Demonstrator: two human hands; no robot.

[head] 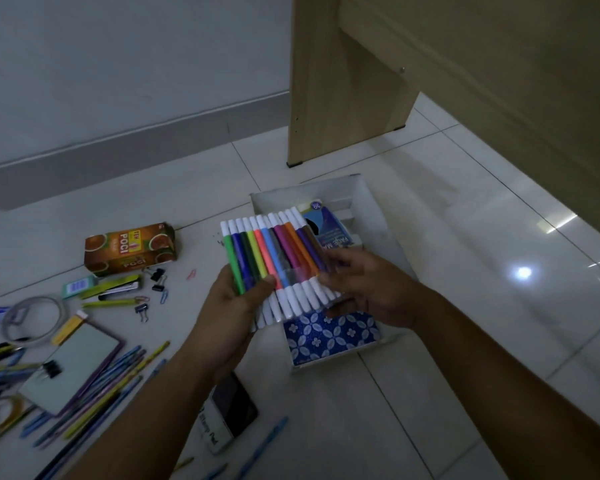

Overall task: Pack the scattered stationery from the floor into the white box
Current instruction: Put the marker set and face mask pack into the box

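Stationery is only partly packed. The marker set (278, 251), a row of coloured felt pens with white caps in a clear sleeve, is held in the air just over the near-left edge of the white box (373, 211) and is not yet inside it. The left grip (238, 306) holds the set's near-left corner, fingers underneath and thumb pressed on top beside the green and blue pens. The right grip (362, 289) pinches the set's right side, with blurred fingertips across the purple and orange barrels and the thumb below. Just beyond the right grip, a blue pack (331, 230) with white lettering already lies in the box. Under that grip's wrist, a blue flower-patterned item (329, 336) fills the box's near end. Much more is out on the floor to the left of the left grip: a tea carton (130, 249), binder clips (158, 275) and paper clips, a tape roll (32, 320), a purple-framed board (73, 368) and a spread of pens and pencils (111, 386). Below the left grip's forearm sit a stamp pad (229, 414) and a lone blue pen (257, 441). By my reckoning the job is in its early part, with two things in, the markers about to go down, and most of the pile left to gather. The box looks fairly full at both ends, so the set will probably have to lie flat on top.
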